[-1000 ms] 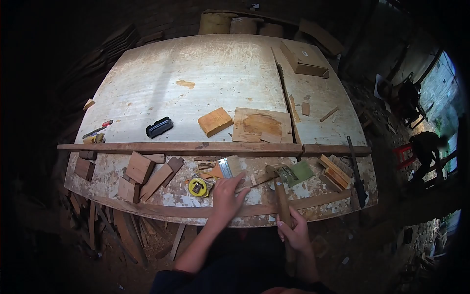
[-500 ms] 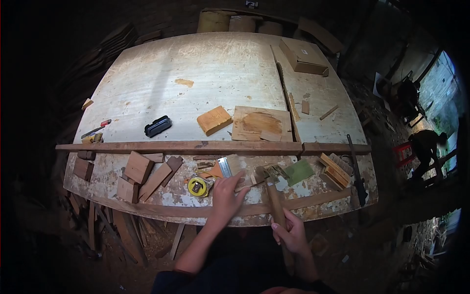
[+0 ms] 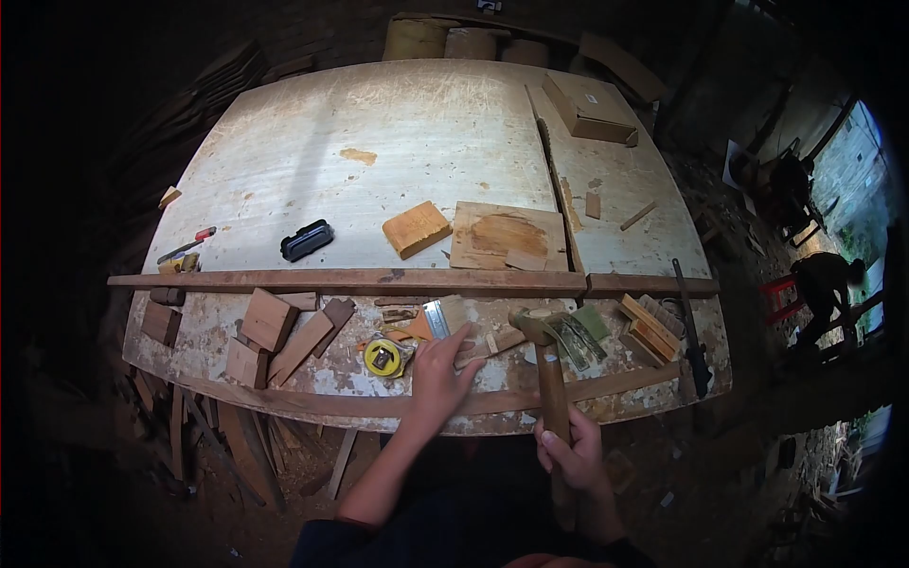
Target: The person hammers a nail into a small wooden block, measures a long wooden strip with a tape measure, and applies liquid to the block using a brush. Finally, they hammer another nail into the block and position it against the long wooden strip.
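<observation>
My right hand (image 3: pixel 571 450) is wrapped round the wooden handle of a claw hammer (image 3: pixel 552 388). The hammer's head lies just right of the end of a short piece of wood (image 3: pixel 505 342), its claw pointing right over a green sheet (image 3: pixel 591 322). At the near side of the bench, my left hand (image 3: pixel 439 376) has its thumb and forefinger about the other end of that wood; the hand partly hides the grip. Touching distance beyond its fingers lies a flat paintbrush (image 3: pixel 436 320) with an orange handle. Left of the hand sits a yellow tape measure (image 3: pixel 383 358).
Wood blocks (image 3: pixel 269 320) lie at left and a wooden brush (image 3: pixel 651 329) at right, beside a long dark tool (image 3: pixel 694 331). A wooden rail (image 3: pixel 379 281) crosses the bench. Beyond it are a black case (image 3: pixel 307 240) and a cardboard box (image 3: pixel 589 107). Another person (image 3: pixel 826 284) bends over at far right.
The hammer has shifted to the right with my right hand, its head now showing more of the claw. My left hand has stayed almost still.
</observation>
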A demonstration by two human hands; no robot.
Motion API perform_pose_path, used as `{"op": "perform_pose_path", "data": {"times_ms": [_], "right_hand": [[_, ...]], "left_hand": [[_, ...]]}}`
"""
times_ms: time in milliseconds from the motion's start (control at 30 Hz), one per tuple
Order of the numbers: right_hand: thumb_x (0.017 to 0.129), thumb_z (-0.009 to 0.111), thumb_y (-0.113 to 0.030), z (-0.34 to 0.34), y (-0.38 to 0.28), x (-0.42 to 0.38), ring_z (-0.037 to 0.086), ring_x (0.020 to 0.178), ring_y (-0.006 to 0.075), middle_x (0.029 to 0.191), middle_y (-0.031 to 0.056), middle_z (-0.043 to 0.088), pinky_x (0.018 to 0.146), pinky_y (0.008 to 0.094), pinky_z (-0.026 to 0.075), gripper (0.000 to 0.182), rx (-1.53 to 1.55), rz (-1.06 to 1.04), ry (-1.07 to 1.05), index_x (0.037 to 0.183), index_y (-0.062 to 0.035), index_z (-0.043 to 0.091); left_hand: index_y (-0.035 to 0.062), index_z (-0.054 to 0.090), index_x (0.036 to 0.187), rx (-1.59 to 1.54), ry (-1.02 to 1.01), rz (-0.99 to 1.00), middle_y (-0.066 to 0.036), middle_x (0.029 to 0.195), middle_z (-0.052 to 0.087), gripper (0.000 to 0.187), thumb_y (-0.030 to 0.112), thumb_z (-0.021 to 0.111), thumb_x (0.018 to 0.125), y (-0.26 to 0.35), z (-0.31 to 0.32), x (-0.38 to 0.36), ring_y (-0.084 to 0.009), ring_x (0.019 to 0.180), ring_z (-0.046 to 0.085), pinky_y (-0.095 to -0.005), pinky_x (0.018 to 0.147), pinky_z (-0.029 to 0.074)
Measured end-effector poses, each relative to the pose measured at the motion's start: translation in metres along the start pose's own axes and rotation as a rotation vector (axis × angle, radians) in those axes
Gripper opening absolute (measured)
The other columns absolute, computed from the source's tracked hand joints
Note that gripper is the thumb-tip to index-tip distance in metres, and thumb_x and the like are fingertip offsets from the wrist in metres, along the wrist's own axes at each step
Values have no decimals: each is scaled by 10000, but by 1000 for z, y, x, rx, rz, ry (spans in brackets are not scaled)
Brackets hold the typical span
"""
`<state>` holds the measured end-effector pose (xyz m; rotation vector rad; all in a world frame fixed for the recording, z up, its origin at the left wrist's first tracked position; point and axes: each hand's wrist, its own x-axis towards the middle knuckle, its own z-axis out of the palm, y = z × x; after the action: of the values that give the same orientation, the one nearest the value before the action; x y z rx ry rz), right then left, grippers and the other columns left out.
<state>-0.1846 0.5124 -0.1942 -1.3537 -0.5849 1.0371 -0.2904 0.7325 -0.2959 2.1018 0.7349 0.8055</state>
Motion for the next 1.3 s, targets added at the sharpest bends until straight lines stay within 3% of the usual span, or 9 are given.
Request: {"op": "perform_pose_path", "data": {"times_ms": [100, 367, 567, 700, 800, 833, 933, 1200, 1300], "right_hand": [[1078, 605, -79, -3, 5, 13, 522, 562, 48, 834, 21, 592, 485, 213, 425, 438, -99, 307, -31, 1463, 87, 477], [1070, 596, -168, 6, -5, -2, 523, 530, 85, 851, 75, 579, 469, 222, 430, 550, -33, -128, -39, 1515, 100, 414], [1029, 670, -314, 11, -17, 11, 526, 520, 107, 813, 83, 569, 469, 228, 423, 676, -149, 254, 42, 1497, 107, 425], [1054, 600, -175, 14, -19, -5, 543, 581, 82, 880, 83, 609, 502, 229, 437, 560, 75, -170, -18, 1501, 116, 428], [1032, 672, -337, 10, -5, -1, 522, 516, 108, 800, 79, 566, 469, 242, 425, 710, -27, -118, 1, 1524, 103, 411], [1055, 582, -121, 8, -3, 4, 534, 571, 76, 881, 71, 611, 495, 230, 434, 511, -36, 10, -22, 1494, 98, 442], [1057, 589, -111, 12, -11, 19, 531, 568, 73, 882, 68, 612, 490, 229, 436, 503, -153, 326, -3, 1496, 88, 445], [1032, 672, -358, 15, 3, 0, 513, 516, 90, 787, 56, 568, 468, 223, 420, 709, -159, -124, 9, 1506, 105, 421], [1038, 677, -353, 18, 0, 10, 515, 518, 81, 789, 54, 571, 466, 221, 416, 698, -251, 185, 42, 1509, 100, 433]], "left_hand": [[60, 680, 1388, -11, 8, -13, -105, 1039, 798, 654, 160, 915, 786, -1, 0, 0, -318, 982, 716, -421, 934, 519], [66, 682, 1391, -1, 12, -23, -108, 1039, 798, 659, 154, 918, 782, -5, -2, 0, -316, 987, 719, -420, 928, 524], [60, 680, 1392, -13, 17, -10, -108, 1039, 798, 660, 149, 916, 783, -6, -4, 0, -315, 983, 718, -418, 928, 524], [59, 672, 1401, -3, 23, -6, -108, 1036, 798, 666, 149, 913, 786, -11, -3, 0, -313, 979, 718, -419, 927, 523], [58, 664, 1411, -12, 13, -32, -107, 1036, 800, 674, 151, 910, 790, -10, -4, 1, -312, 981, 717, -420, 930, 518], [58, 662, 1413, -15, 14, -37, -106, 1037, 800, 678, 153, 911, 789, -10, -5, 1, -312, 979, 716, -420, 931, 517], [60, 658, 1420, -18, 11, -39, -106, 1040, 801, 688, 155, 912, 788, -10, -6, 1, -313, 971, 713, -419, 933, 513], [61, 652, 1431, -17, 10, -44, -104, 1039, 802, 709, 154, 917, 780, -15, -6, 1, -313, 967, 710, -414, 930, 513], [63, 652, 1433, -29, 23, -38, -101, 1032, 803, 713, 156, 919, 779, -16, -6, 2, -311, 960, 709, -411, 925, 514]]}}
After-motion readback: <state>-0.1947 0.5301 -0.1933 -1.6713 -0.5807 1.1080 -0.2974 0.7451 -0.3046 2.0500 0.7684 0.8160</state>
